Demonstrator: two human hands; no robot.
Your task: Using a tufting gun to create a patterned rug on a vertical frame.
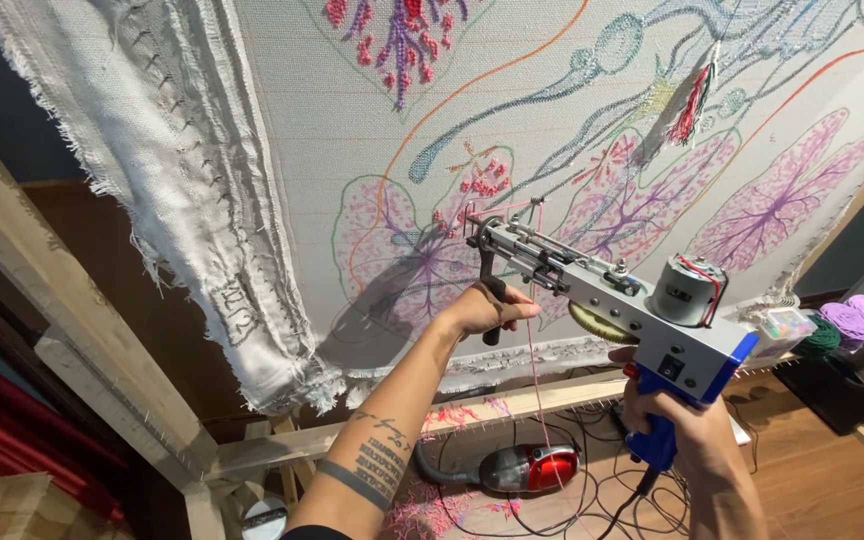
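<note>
A small clear box (pixel 784 324) at the right edge of the frame (pixel 102 400) holds a jumble of small multicoloured bits, too small to tell apart. Just beside it lie purple yarn (pixel 857 315) and a dark green skein (pixel 818 340).

The left hand (pixel 482 308) has its grip clamped round the black front handle of the tufting gun (pixel 602 290); the right hand (pixel 682 425) is clamped on the blue rear handle. The gun is held up between both hands, its needle end close against the cloth (pixel 302 130), whether touching I cannot tell, at a leaf shape outlined in green and filled with pink and purple. Pink thread (pixel 535 330) hangs from the gun down toward the floor (pixel 812 490).

The cloth is pale, stretched on the wooden frame, drawn with coloured lines and partly tufted in pink, red and purple; its left edge is frayed and bunched. Below, on the wooden floor, lie a red and grey vacuum (pixel 527 468), black cables and pink yarn scraps
</note>
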